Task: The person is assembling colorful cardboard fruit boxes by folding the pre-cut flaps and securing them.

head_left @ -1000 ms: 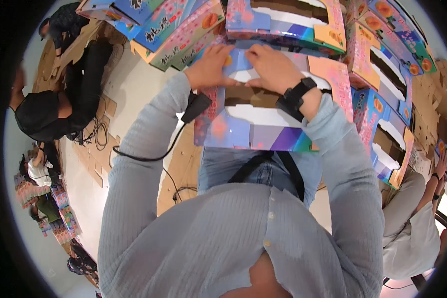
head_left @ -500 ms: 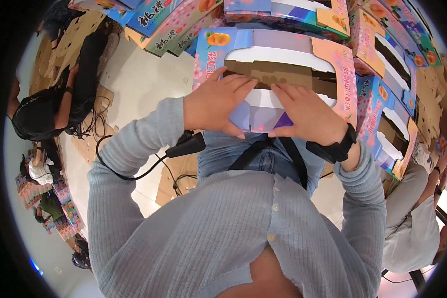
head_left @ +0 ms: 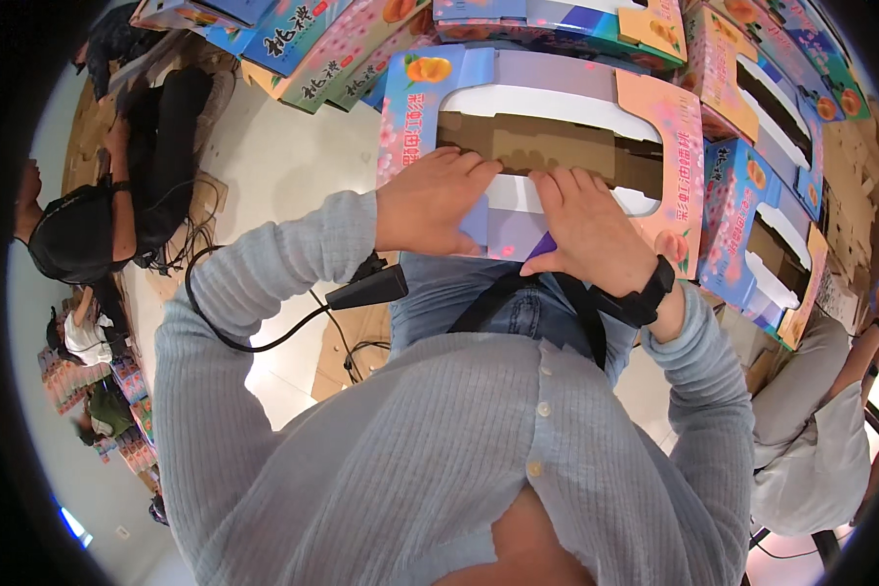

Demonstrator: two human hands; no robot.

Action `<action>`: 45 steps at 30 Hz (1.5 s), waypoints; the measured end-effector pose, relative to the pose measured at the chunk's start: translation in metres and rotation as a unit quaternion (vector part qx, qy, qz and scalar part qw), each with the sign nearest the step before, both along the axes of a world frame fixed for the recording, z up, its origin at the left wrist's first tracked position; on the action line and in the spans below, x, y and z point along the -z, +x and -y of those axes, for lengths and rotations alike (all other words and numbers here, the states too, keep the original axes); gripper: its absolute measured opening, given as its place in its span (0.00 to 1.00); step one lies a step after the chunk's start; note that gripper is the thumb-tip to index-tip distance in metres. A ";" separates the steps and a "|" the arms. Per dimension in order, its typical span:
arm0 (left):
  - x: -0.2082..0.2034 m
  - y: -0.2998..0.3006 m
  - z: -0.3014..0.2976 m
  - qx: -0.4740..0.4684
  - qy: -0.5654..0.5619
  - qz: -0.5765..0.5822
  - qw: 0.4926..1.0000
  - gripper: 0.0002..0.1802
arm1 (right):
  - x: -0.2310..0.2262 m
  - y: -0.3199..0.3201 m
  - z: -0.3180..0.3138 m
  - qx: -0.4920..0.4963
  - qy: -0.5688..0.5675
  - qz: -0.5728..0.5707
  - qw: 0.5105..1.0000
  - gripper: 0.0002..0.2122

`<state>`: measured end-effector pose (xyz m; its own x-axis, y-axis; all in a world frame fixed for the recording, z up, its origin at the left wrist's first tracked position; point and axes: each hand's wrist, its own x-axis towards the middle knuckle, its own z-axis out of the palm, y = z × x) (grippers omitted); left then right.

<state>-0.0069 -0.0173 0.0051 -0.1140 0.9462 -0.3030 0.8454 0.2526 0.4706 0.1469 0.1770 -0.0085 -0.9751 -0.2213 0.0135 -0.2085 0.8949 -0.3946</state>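
A fruit gift box (head_left: 493, 73) of printed cardboard lies in front of me, blue and pink on the left and peach on the right. Its wide top window has white folded edges and shows brown cardboard inside. My left hand (head_left: 432, 202) grips the near rim of the window, fingers curled over the white fold and thumb on the near edge. Beside it, my right hand (head_left: 596, 234) pinches the same lilac near panel (head_left: 513, 220), its thumb by a purple patch. The fingertips inside the window are partly hidden.
More printed boxes (head_left: 557, 24) stand beyond, and others (head_left: 767, 239) are stacked at the right. A person in black (head_left: 78, 230) sits at the left, near cables on the floor (head_left: 264, 176). Another person in light clothes (head_left: 811, 439) is at the right.
My left hand has moved slightly right, its fingers now curled more over the window's rim. My right hand's fingers have drawn closer together on the near panel. The box stays nearly in place.
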 end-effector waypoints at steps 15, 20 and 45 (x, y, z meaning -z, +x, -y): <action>0.012 0.000 0.006 0.050 0.089 -0.050 0.994 0.64 | 0.000 0.024 -0.009 0.018 -0.015 -0.004 1.000 0.48; -0.006 -0.013 -0.001 0.019 0.082 -0.137 0.987 0.49 | -0.013 0.044 -0.060 0.119 0.006 -0.038 0.992 0.41; 0.063 0.004 0.086 -0.432 0.169 0.374 0.803 0.36 | 0.051 0.147 -0.074 0.452 -0.572 0.096 0.677 0.33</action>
